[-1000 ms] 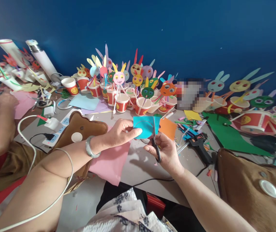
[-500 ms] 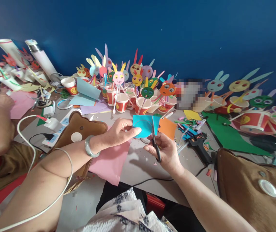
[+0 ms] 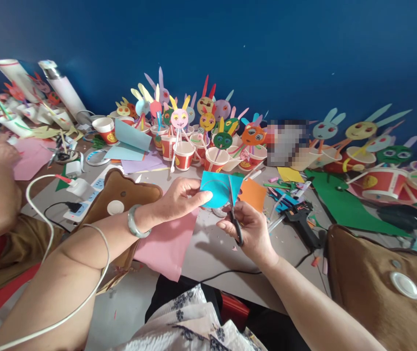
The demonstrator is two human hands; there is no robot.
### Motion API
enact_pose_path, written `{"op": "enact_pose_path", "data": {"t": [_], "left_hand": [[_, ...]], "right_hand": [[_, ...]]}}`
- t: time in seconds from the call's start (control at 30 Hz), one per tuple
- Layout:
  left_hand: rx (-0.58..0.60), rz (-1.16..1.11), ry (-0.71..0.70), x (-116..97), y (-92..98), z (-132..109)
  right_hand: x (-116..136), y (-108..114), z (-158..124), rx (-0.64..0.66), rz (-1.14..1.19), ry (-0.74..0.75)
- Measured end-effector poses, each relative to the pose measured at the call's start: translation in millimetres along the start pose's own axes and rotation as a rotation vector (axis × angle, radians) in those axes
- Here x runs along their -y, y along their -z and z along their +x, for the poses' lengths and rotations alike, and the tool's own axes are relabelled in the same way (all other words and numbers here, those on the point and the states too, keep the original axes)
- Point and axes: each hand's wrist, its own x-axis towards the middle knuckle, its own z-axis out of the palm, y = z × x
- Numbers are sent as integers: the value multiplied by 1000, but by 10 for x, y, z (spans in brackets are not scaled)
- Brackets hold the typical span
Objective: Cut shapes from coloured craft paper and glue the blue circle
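Well, scissors (image 3: 233, 217) half inside R hand (image 3: 255, 236).

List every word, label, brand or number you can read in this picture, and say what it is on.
None can be read.
The yellow emblems on the red paper cups are too small and blurred to read.
The blue paper in the left hand and the scissors in the right hand show no writing.
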Motion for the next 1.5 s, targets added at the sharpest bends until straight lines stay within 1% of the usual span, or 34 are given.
{"op": "enact_pose_path", "data": {"t": [0.27,0.57,0.97,1.27,1.5], "left_hand": [[-7,-6,12,-15,-8,-4],[-3,-22,21,-49,-35,-6],[26,16,5,-21,-13,-4],[58,28,6,-16,-2,-7],[38,23,3,-12,-2,-3]], "right_hand": [[24,-12,-5,0,10,12],[32,-14,7,25,37,-25],[40,3,14,44,-27,21],[34,0,13,44,-21,-9],[29,3,13,48,23,-32]]}}
